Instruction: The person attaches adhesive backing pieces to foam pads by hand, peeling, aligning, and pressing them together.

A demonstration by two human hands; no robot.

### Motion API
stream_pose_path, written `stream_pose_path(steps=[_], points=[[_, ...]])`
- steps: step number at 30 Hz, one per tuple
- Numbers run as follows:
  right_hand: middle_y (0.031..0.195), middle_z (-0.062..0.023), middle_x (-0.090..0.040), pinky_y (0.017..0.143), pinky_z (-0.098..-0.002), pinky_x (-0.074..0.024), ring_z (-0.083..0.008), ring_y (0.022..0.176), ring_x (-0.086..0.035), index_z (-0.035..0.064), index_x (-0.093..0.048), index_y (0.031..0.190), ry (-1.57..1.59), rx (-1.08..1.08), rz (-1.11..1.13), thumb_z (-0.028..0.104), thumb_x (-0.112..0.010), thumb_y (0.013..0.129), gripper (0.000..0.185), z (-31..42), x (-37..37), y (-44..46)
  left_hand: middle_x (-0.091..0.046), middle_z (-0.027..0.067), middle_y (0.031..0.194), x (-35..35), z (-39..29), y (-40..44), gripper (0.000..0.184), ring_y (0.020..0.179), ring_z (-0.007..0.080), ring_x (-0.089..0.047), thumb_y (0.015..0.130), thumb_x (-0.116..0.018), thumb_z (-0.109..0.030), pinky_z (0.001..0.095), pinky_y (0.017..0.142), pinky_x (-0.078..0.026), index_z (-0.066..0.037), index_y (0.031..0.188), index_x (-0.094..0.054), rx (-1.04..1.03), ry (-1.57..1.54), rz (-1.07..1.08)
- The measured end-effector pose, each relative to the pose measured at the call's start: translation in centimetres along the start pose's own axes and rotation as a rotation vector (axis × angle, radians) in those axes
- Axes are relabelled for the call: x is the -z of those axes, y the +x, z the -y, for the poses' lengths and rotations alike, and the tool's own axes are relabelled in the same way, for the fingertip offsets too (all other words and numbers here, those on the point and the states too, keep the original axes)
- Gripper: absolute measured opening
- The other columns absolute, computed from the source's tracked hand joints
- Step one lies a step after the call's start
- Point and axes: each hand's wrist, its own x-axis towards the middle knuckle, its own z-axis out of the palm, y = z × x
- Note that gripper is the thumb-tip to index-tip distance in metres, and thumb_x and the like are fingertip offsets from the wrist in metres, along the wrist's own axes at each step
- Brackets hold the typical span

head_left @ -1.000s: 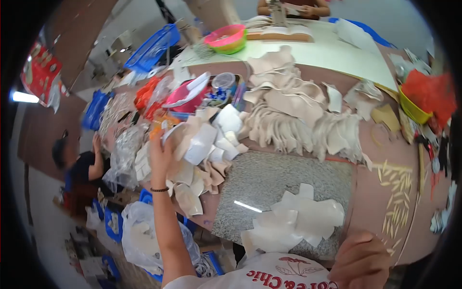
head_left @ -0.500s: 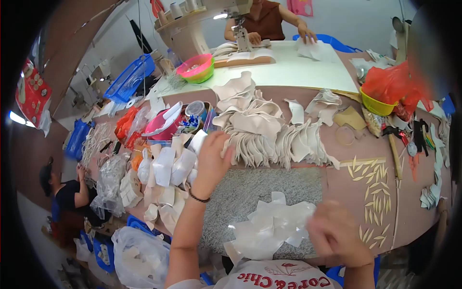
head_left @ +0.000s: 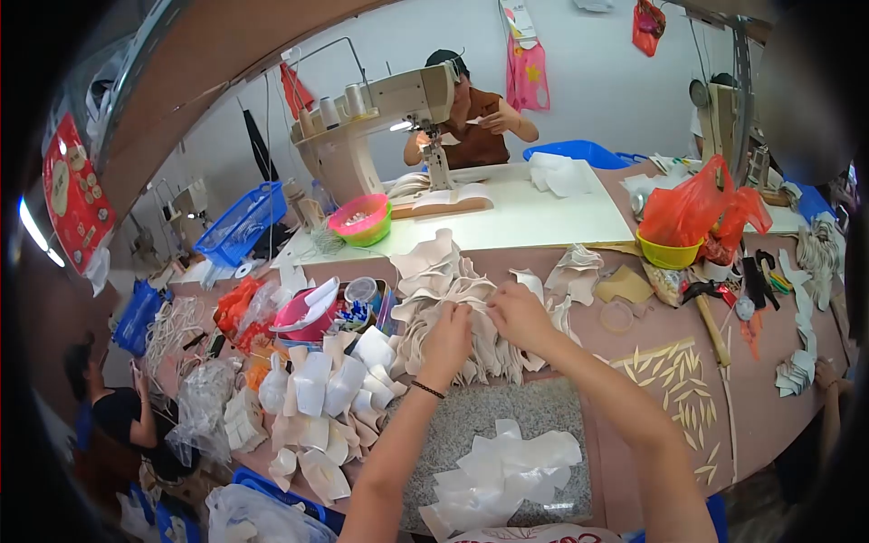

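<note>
My left hand [head_left: 450,338] reaches into the front of a large stack of beige cut leather pieces [head_left: 434,264], its fingers closed at the edges of the pieces. Close by on the right, my right hand [head_left: 519,317] bends its fingers together on the same stack. The curled fingertips are partly hidden among the layers. Below both wrists lies a grey stone slab [head_left: 398,496], and on it rest several overlapping shiny whitish pieces [head_left: 511,466].
Left of the slab sit more pale cut pieces [head_left: 312,385] and a pink bowl [head_left: 303,315]. To the right are thin leaf-shaped strips [head_left: 692,412], a hammer [head_left: 712,328] and a yellow basket [head_left: 668,254]. Across the table a person [head_left: 484,127] works behind a sewing machine [head_left: 380,100].
The view has tilted upward. My right hand has gone from beside the shiny pieces up to the leather stack, and my left hand has moved from the stack's left side to its front.
</note>
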Motion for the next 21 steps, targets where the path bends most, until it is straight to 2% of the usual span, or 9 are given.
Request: stream_pose_path(steps=[1, 3, 8, 10, 14, 16, 18, 19, 21], points=[[0.087, -0.0131, -0.056, 0.073, -0.0394, -0.0456, -0.0313, 0.084, -0.055, 0.0021, -0.062, 0.081, 0.001, 0.002, -0.006, 0.013, -0.059, 0.076, 0.012, 0.0, -0.3, 0.6, -0.052, 0.0126, 0.096, -0.2, 0.5, 0.4, 0.024, 0.078, 0.0328, -0.058, 0.076, -0.058, -0.004, 0.041, 0.064, -0.047, -0.006, 0.1, -0.053, -0.005, 0.004, -0.002], [0.087, -0.014, -0.058, 0.074, -0.0409, -0.0459, -0.0306, 0.085, -0.056, 0.0042, -0.064, 0.078, -0.201, -0.128, 0.225, 0.016, -0.056, 0.074, 0.015, 0.0, -1.0, 1.1, -0.053, 0.0132, 0.089, -0.5, 1.2, 0.7, 0.019, 0.077, 0.0334, -0.057, 0.075, -0.059, -0.003, 0.0402, 0.063, -0.047, -0.005, 0.093, -0.054, -0.006, -0.055, -0.036], [0.083, -0.0095, -0.058, 0.067, -0.0406, -0.0475, -0.0283, 0.083, -0.054, 0.0077, -0.064, 0.072, -0.269, -0.132, 0.235, 0.017, -0.059, 0.074, 0.011, -0.3, -1.4, 1.2, -0.054, 0.0146, 0.083, -1.0, 0.8, 0.6, 0.008, 0.074, 0.0352, -0.055, 0.074, -0.057, 0.001, 0.0409, 0.061, -0.044, -0.002, 0.081, -0.053, -0.009, -0.075, -0.07], [0.086, -0.0125, -0.06, 0.075, -0.0413, -0.0447, -0.0284, 0.087, -0.055, 0.0052, -0.066, 0.079, -0.269, -0.137, 0.283, 0.02, -0.058, 0.074, 0.017, 0.3, -1.3, 1.3, -0.054, 0.0146, 0.081, -1.3, 0.7, 0.3, 0.007, 0.073, 0.0357, -0.055, 0.075, -0.056, 0.001, 0.0411, 0.06, -0.044, -0.002, 0.08, -0.052, -0.007, -0.019, -0.068], [0.088, -0.0117, -0.06, 0.076, -0.0412, -0.0436, -0.0275, 0.088, -0.055, 0.005, -0.066, 0.081, -0.273, -0.149, 0.213, 0.021, -0.059, 0.075, 0.018, -0.3, -2.5, 0.9, -0.057, 0.0136, 0.089, -1.1, 0.1, -0.4, 0.007, 0.071, 0.0367, -0.058, 0.078, -0.051, -0.004, 0.0457, 0.058, -0.047, -0.003, 0.084, -0.048, 0.023, 0.074, 0.006], [0.085, -0.009, -0.059, 0.069, -0.0412, -0.0469, -0.0273, 0.086, -0.054, 0.0046, -0.064, 0.076, -0.322, -0.106, 0.187, 0.02, -0.06, 0.076, 0.016, -0.7, -2.6, 0.9, -0.057, 0.0149, 0.089, -0.6, -0.6, -1.1, 0.014, 0.07, 0.0382, -0.058, 0.077, -0.049, -0.003, 0.0469, 0.059, -0.047, -0.003, 0.091, -0.049, 0.052, 0.095, 0.05], [0.087, -0.0098, -0.06, 0.069, -0.0417, -0.047, -0.0276, 0.086, -0.055, 0.0047, -0.064, 0.079, -0.345, -0.15, 0.262, 0.022, -0.06, 0.076, 0.019, -0.6, -2.5, 1.1, -0.058, 0.0159, 0.09, -1.0, -0.6, -1.8, 0.023, 0.071, 0.0389, -0.058, 0.077, -0.049, -0.002, 0.0471, 0.059, -0.047, -0.002, 0.099, -0.048, 0.0, 0.035, -0.001], [0.088, -0.0112, -0.06, 0.07, -0.0426, -0.0472, -0.029, 0.087, -0.057, 0.0041, -0.065, 0.081, -0.347, -0.196, 0.32, 0.026, -0.06, 0.078, 0.023, -0.1, -2.0, 1.3, -0.058, 0.0166, 0.091, -0.9, -0.5, -2.0, 0.028, 0.073, 0.0387, -0.058, 0.077, -0.048, -0.002, 0.0469, 0.06, -0.047, -0.002, 0.105, -0.047, 0.033, 0.07, 0.076], [0.088, -0.0118, -0.06, 0.07, -0.043, -0.0473, -0.0296, 0.088, -0.058, 0.0038, -0.065, 0.082, -0.353, -0.217, 0.389, 0.027, -0.06, 0.078, 0.025, -0.1, -1.9, 1.6, -0.058, 0.0166, 0.091, -0.7, -0.5, -2.5, 0.027, 0.073, 0.0386, -0.058, 0.077, -0.048, -0.003, 0.0468, 0.059, -0.047, -0.002, 0.104, -0.047, -0.024, 0.068, 0.073]])
